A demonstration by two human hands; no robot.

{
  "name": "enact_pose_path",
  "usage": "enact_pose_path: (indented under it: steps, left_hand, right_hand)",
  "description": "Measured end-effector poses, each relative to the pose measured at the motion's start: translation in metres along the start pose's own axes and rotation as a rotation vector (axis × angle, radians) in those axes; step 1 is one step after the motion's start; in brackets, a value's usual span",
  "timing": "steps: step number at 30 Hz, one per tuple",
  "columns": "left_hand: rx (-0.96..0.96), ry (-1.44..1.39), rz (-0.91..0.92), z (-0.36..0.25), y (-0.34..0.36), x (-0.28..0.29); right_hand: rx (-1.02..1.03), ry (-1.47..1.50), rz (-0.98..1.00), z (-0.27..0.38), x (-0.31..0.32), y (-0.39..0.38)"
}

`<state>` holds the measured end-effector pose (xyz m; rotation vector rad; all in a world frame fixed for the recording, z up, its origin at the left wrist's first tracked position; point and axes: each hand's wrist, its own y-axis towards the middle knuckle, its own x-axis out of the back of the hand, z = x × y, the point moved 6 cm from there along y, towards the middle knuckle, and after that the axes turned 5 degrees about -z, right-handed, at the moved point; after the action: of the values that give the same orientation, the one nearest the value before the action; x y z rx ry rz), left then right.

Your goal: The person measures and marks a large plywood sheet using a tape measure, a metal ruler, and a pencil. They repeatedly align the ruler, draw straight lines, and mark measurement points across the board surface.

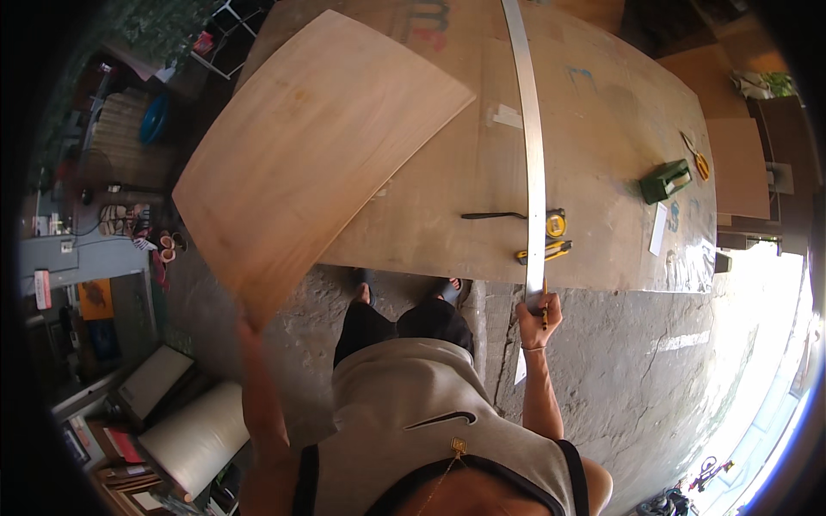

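Observation:
A thin plywood sheet (318, 138) lies slanted across the left of the table, its near corner jutting past the edge. My left hand (250, 322), blurred, is closed on that corner. A long metal straightedge (532, 155) runs from the far side toward me. My right hand (541, 322) is closed around its near end, and a pencil (545, 301) sticks out of the same grip. Close by the straightedge are a yellow tape measure (556, 224) with a black strap (492, 215) and a yellow utility knife (557, 248).
The large table (430, 215) has a worn, plastic-covered top. On its right sit a green tape dispenser (665, 182), yellow-handled pliers (699, 162) and a white paper strip (658, 229). A large pale roll (196, 439) and boxes stand at lower left, shoes (165, 248) on the floor.

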<state>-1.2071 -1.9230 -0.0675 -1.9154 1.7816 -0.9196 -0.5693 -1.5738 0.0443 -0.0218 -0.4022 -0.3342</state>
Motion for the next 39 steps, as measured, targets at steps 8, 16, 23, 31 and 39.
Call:
enact_pose_path:
  steps: [8,16,23,31,39]
  left_hand:
    - [0.378,-0.854,-0.140,-0.009,0.049,-0.020]
    - [-0.083,-0.769,0.095,-0.104,0.158,-0.066]
    - [-0.046,-0.563,0.138,-0.145,0.217,-0.005]
    - [-0.183,-0.237,0.436,-0.234,0.320,-0.132]
    - [-0.248,0.273,0.356,-0.254,0.272,-0.302]
  right_hand:
    - [-0.007,-0.109,0.012,0.035,-0.067,-0.056]
    - [-0.018,-0.004,0.002,0.102,-0.146,-0.140]
    - [0.019,-0.136,-0.051,0.125,-0.157,-0.185]
    - [0.148,-0.258,-0.008,0.136,-0.167,-0.199]
    - [0.260,-0.237,0.219,0.124,-0.200,-0.228]
